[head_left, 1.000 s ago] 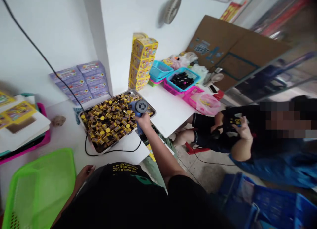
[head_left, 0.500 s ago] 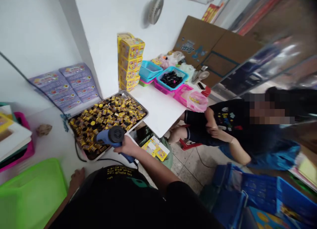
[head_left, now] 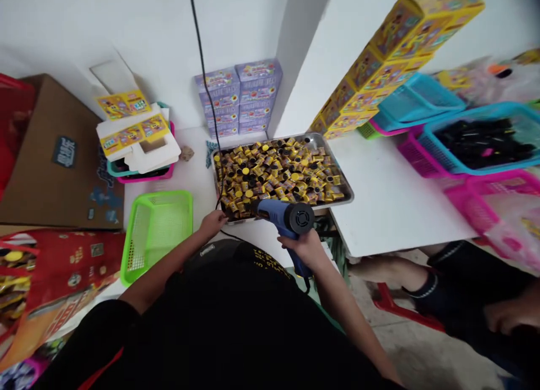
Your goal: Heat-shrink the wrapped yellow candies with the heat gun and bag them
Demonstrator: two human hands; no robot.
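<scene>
No brand can be read. The yellow lettering on the person's black shirt is too foreshortened, the dark label on the cardboard sheet at 9 o'clock is too small, and neither the cartoon-printed yellow boxes at 2 o'clock nor the purple boxes at 12 o'clock show a legible word.

The right hand is closed around the grip of a blue heat gun, its round black rear end in view and its nozzle pointing left, just above the near edge of a metal tray. The tray stands at 12 o'clock from the hands on a white table, heaped with small yellow-and-black capped pieces, probably bottles, though they are too small to be sure.

The left hand reaches to the tray's near left corner, fingers loosely curled beside a black cord; contact with the rim is hard to make out. A green basket sits at 9 o'clock from that hand.
</scene>
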